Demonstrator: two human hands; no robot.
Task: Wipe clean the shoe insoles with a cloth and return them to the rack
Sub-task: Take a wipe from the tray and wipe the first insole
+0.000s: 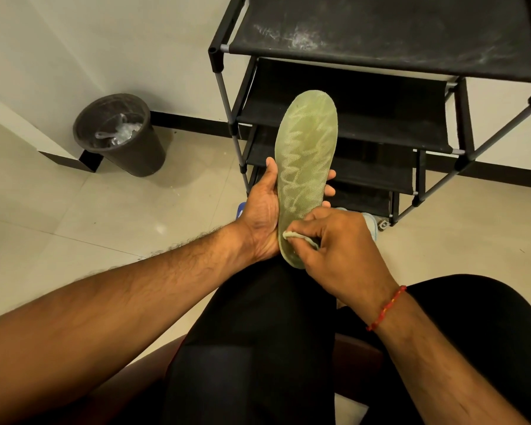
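Seated person, knees in frame. Pale green mesh-faced shoe insole held up over the left knee, face toward the camera. Its long axis runs away from the body, the rounded toe end pointing up and out at the black fabric-shelved shoe rack, the heel end low, just above the thigh. Left hand grips the insole at mid-length from the left edge: thumb on the near edge, fingertips wrapping behind and showing past the right edge, wrist bent back, forearm coming in from lower left. Right hand sits at the heel end, fingers curled and pinching a small pale bunched cloth against the insole face, knuckles up. Judgement: wiping under way at the heel, and most of the face lies beyond the cloth, so the stroke should travel toeward along the axis. The rack stands straight ahead of the toe, nearer the left hand's reach.
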